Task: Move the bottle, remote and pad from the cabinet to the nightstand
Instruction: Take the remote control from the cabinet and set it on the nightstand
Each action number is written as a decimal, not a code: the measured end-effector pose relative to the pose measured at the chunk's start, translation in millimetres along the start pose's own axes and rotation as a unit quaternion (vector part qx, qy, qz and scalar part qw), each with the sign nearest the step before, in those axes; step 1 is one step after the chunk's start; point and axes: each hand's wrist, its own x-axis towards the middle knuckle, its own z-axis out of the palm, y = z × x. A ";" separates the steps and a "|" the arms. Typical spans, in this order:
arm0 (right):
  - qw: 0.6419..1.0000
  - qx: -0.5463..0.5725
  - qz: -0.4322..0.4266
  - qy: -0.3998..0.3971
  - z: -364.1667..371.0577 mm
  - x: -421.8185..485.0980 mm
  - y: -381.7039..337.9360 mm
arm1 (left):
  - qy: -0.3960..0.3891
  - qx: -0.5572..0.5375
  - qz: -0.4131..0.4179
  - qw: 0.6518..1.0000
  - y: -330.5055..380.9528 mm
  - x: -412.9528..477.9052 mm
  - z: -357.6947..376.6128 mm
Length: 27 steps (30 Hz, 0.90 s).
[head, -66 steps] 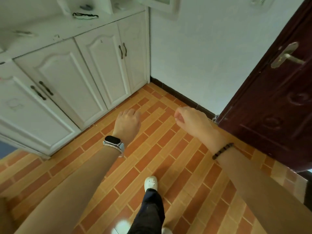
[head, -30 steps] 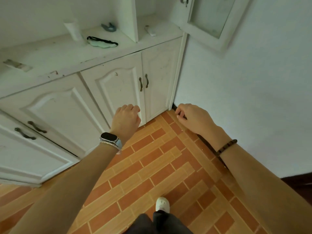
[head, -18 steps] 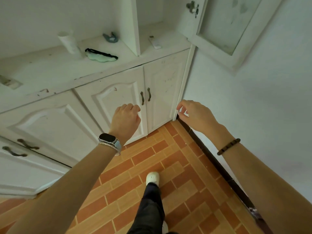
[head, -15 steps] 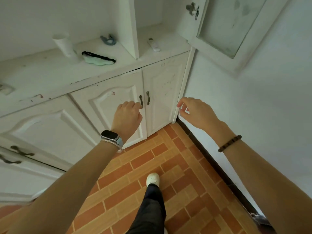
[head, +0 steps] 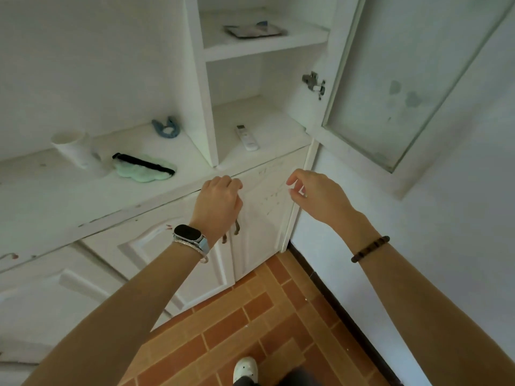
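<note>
Both hands hover empty before the cabinet ledge.

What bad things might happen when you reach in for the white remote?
1. The open glass door hangs out just above the right hand; an arm or head lifting up might bump it.
2. The remote lies near the front edge of its compartment, so a clumsy grab might knock it to the tiled floor.
3. The white bottle stands beside the green pad; pulling the pad carelessly might tip it.
</note>
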 end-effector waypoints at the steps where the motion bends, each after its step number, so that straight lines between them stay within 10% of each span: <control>1: 1.000 0.002 0.003 -0.001 -1.2 7.4 5.3 | -0.001 0.000 0.001 1.000 0.2 8.6 3.4; 27: 0.991 0.084 -0.093 -0.036 38.1 215.3 97.0 | -0.024 0.063 -0.157 0.985 -2.7 133.5 102.1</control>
